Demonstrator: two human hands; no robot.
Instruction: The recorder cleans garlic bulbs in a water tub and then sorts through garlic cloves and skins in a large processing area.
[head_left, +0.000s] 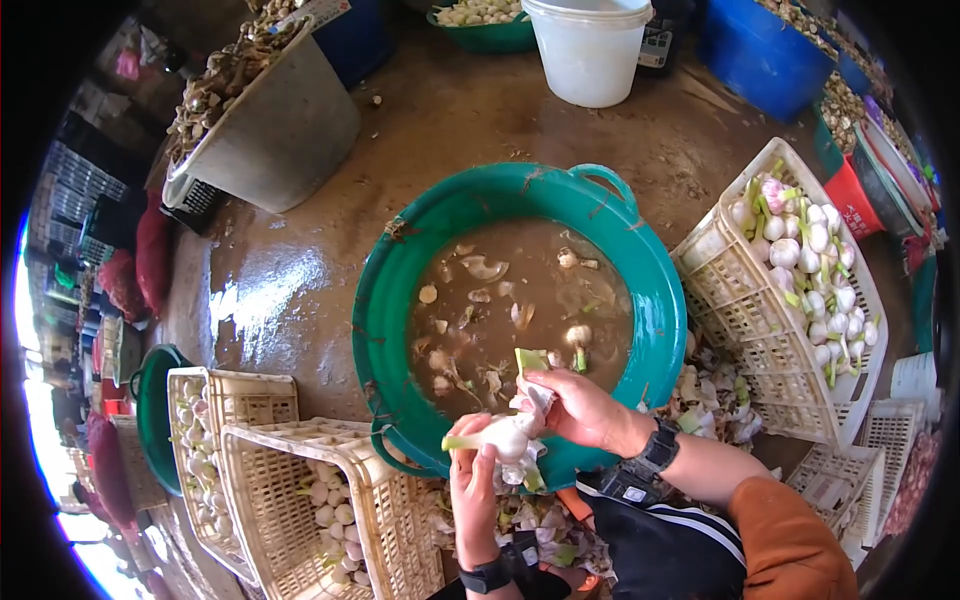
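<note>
Over the near rim of a green plastic tub (667, 300), my left hand (474, 469) holds a white garlic bulb (510, 439) whose short green stem points left. Just right of it, my right hand (577, 409) grips loose papery garlic skin (536, 401) with a piece of green stalk, against the bulb. Muddy water (517, 292) stands in the tub, with several garlic bulbs and scraps of skin in it. One bulb with a green stem (578, 337) lies in the water near my right hand. The fingertips of both hands are partly hidden by garlic and skin.
A tilted plastic crate (750, 322) of garlic bulbs stands at right; more crates (300, 442) are at lower left. Peeled skins (547, 525) lie below the tub. A grey bin (281, 127) of unpeeled garlic, a white bucket (589, 52) and a blue tub (757, 56) stand farther off on wet ground.
</note>
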